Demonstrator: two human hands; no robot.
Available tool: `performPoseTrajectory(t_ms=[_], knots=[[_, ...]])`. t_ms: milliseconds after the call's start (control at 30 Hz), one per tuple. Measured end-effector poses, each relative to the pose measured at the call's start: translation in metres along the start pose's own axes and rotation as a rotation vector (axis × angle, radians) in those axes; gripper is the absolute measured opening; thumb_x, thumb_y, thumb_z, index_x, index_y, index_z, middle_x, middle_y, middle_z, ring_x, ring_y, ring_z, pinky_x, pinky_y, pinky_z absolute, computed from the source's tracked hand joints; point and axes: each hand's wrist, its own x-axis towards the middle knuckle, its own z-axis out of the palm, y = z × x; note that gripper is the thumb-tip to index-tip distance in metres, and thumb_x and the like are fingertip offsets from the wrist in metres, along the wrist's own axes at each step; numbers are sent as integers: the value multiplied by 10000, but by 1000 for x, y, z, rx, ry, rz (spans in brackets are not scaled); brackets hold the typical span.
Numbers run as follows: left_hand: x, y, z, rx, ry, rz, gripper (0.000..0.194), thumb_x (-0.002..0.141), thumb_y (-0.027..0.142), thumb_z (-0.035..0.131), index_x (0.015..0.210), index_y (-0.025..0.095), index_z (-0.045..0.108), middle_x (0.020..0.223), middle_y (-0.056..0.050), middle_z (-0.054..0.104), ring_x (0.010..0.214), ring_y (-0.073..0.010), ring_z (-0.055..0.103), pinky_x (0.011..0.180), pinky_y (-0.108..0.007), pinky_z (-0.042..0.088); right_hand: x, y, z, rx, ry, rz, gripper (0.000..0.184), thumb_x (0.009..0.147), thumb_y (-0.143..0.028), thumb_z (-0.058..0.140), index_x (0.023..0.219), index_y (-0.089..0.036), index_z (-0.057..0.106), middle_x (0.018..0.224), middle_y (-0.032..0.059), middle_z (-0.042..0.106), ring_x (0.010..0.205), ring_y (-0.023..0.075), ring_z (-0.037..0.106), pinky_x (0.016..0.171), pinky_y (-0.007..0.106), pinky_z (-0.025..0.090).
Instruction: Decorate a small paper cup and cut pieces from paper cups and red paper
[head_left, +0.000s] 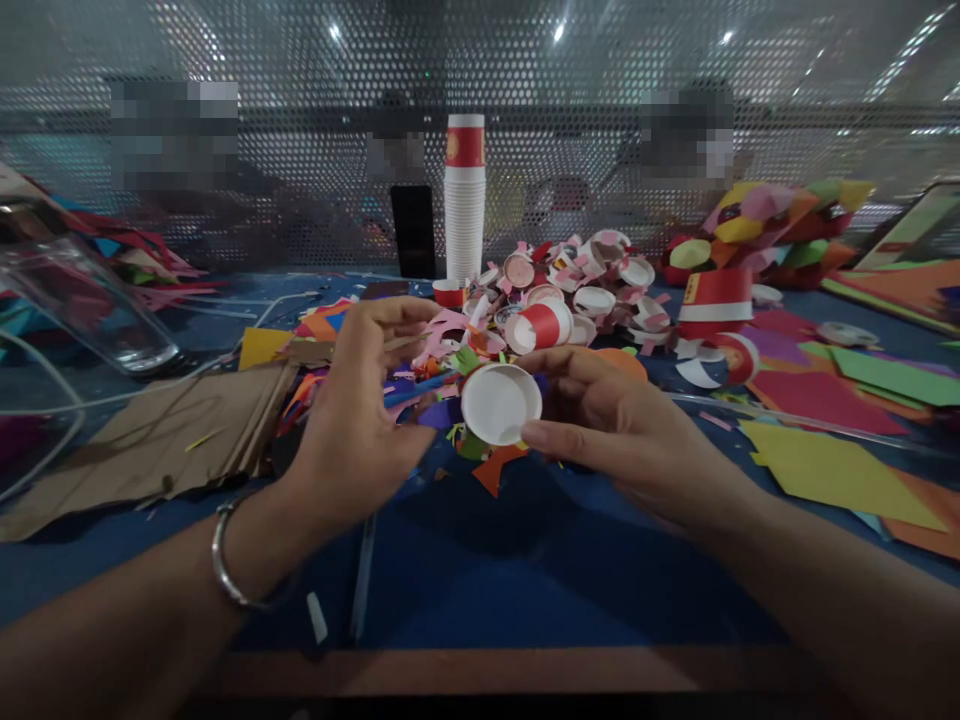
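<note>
A paper cup (501,405) with a white inside faces me, tilted, above the blue table (465,590). My right hand (607,410) grips it at its right side, thumb by the rim and fingers behind. To the left of the cup, my left hand (367,400) is apart from it, its thumb and fingers spread with nothing between them. A bracelet (223,560) circles my left wrist. Green and orange paper pieces (491,468) show just under the cup; whether they are fixed to it I cannot tell.
Behind the hands lies a heap of cut red-and-white cups (570,290). A tall cup stack (465,200) rises beside a black phone-like block (414,232). Brown folded paper (150,430) and a clear glass (90,300) are left; colored sheets (840,475) lie right. A perforated metal screen (525,60) stands behind.
</note>
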Motion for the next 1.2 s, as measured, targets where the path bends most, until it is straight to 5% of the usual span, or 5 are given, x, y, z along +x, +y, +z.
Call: performPoseTrajectory(t_ms=[133, 233, 500, 700, 1200], knots=[[10, 5, -5, -509, -211, -672, 480, 712, 98, 618, 1177, 215, 626, 1151, -83, 719, 1054, -231, 706, 853, -347, 591, 0, 0, -3, -60, -23, 17, 432, 868, -247, 823, 1238, -249, 600, 1128, 17, 716, 1032, 145, 683, 886, 247, 563], [13, 11, -7, -691, -336, -881, 349, 800, 215, 657, 1148, 200, 663, 1093, -74, 750, 958, -207, 715, 754, -284, 579, 2, -1, -3, -99, -32, 58, 457, 850, -282, 839, 1227, -225, 588, 1092, 24, 708, 992, 148, 681, 861, 252, 563], [3, 2, -8, -603, -483, -763, 515, 792, 230, 867, 1229, 226, 594, 1055, -44, 776, 974, -182, 730, 813, -273, 584, 5, -3, -2, -170, -88, 83, 405, 863, -352, 814, 1174, -230, 586, 1085, 40, 706, 1000, 191, 695, 889, 326, 571], [-1, 2, -4, -498, -511, -660, 594, 755, 294, 897, 1245, 238, 566, 1000, -38, 759, 919, -205, 738, 779, -319, 589, 6, -7, -2, -310, 1, 75, 276, 895, -460, 758, 999, -229, 649, 943, 28, 691, 795, 162, 637, 678, 279, 532], [-7, 10, 3, -412, -515, -615, 683, 779, 325, 870, 1333, 239, 480, 972, -34, 698, 923, -217, 697, 813, -354, 534, 7, -7, -3, -361, 14, 35, 245, 903, -435, 755, 932, -205, 677, 822, -7, 684, 699, 131, 599, 598, 252, 452]])
